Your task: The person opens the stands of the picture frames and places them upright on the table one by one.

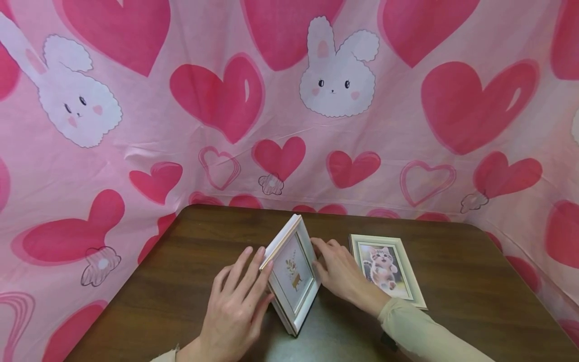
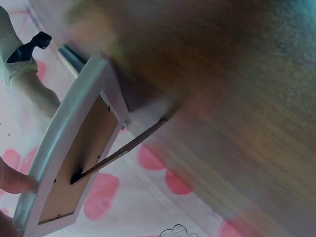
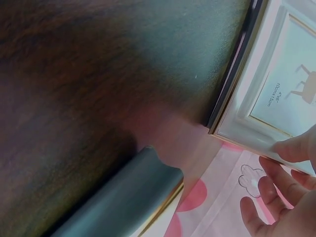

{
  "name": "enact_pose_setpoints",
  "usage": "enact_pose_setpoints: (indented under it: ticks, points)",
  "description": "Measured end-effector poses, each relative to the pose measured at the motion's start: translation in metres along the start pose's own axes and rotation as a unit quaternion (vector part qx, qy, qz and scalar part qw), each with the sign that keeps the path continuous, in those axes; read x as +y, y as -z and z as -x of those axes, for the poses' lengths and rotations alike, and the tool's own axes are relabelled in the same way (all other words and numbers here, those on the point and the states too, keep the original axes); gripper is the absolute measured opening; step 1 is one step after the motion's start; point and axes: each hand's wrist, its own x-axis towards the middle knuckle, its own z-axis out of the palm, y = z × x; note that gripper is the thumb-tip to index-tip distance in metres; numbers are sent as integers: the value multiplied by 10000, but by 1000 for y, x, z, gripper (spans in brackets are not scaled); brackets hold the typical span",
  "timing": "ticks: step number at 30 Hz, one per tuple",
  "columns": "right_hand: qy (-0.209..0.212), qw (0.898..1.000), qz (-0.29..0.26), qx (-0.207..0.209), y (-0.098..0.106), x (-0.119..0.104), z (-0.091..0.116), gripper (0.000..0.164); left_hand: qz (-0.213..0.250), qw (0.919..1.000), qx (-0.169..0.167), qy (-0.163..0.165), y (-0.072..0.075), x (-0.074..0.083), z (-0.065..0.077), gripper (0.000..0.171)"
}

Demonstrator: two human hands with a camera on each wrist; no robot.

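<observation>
A white picture frame point(image 1: 305, 289) with thin gold trim and a potted-plant print stands tilted on the table between the hands. Its brown back panel point(image 2: 81, 153) and a swung-out support leg point(image 2: 123, 150) show in the left wrist view. My left hand point(image 1: 235, 304) has its long fingers nearly straight, fingertips resting along the frame's left edge. At the opposite edge my right hand point(image 1: 339, 271) pinches the frame, thumb point(image 3: 296, 147) on the front moulding and fingers behind the edge. The second frame point(image 1: 413, 276), cream with a kitten picture point(image 1: 383, 269), rests face up right of that hand.
The dark brown wooden table point(image 1: 470, 286) has rounded far corners. A pink cloth point(image 1: 280, 120) with hearts and rabbits hangs behind the table and along both sides. On the right forearm is a black strap point(image 2: 30, 48).
</observation>
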Motion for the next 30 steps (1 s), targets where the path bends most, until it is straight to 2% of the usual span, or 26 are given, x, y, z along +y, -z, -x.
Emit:
enact_pose_setpoints:
  ticks: [18, 26, 30]
  points:
    - [19, 9998, -36, 199, -1, 0, 1, 49, 78, 9997, -205, -107, -1, -8, 0, 51]
    - [57, 9991, 32, 414, -2, 0, 0, 48, 116, 9974, -700, 134, 1, -10, 0, 56]
    - [-73, 9993, 14, 361, -1, -2, 1, 48, 141, 9968, -769, 164, 0, -12, -1, 57]
